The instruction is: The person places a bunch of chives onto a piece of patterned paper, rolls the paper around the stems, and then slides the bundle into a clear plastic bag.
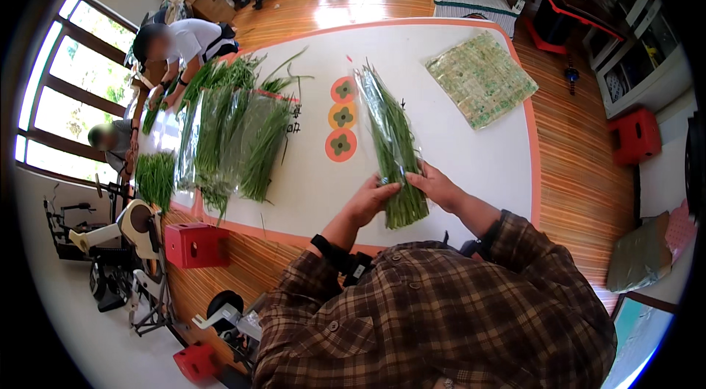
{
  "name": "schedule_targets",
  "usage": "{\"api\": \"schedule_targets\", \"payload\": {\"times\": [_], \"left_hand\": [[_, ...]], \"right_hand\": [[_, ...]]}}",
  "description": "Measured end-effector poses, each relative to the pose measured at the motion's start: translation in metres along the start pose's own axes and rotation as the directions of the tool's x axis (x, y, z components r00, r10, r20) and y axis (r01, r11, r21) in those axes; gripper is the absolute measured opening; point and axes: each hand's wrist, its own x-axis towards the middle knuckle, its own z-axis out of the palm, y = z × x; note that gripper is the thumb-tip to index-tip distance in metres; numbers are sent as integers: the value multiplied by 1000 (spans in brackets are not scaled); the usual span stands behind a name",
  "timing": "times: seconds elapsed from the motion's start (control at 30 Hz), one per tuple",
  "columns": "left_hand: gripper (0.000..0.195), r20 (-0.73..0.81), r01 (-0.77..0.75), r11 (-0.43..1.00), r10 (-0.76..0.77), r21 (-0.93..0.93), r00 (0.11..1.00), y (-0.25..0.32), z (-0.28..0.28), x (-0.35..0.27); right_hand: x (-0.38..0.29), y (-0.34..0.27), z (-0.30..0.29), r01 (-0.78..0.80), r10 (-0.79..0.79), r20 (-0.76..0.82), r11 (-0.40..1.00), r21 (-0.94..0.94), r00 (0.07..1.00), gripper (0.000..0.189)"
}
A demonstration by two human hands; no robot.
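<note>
Between my two hands is a long bundle of leafy green stalks (392, 141), perhaps garlic chives, inside a clear plastic bag. The cut stem ends point toward me and the tips point away across the table. My left hand (370, 202) grips the bundle's left side near the stem end, thumb on top. On the right side, a little higher, my right hand (433, 184) grips it with its thumb also on top. Under the bundle lies the white tabletop (314, 190) with a salmon-coloured border. Three printed persimmon-like circles (342, 119) show just left of the bag.
More bagged green bundles (220, 138) lie left on the table, with a loose bundle (154, 179) beyond. A patterned green mat (481, 80) lies at the right. Two people (185, 41) work at the far left. A red stool (196, 245) stands by the near edge.
</note>
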Motion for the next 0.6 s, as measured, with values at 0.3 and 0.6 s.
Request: {"api": "schedule_targets", "payload": {"times": [0.3,0.6], "left_hand": [[32,-76,-98,975,84,-199,994,7,-60,-51],[38,130,-111,975,137,-194,982,40,-129,-78]], "right_hand": [[34,-17,51,-186,156,180,969,165,971,38],[61,-21,125,-130,129,18,991,24,991,44]]}}
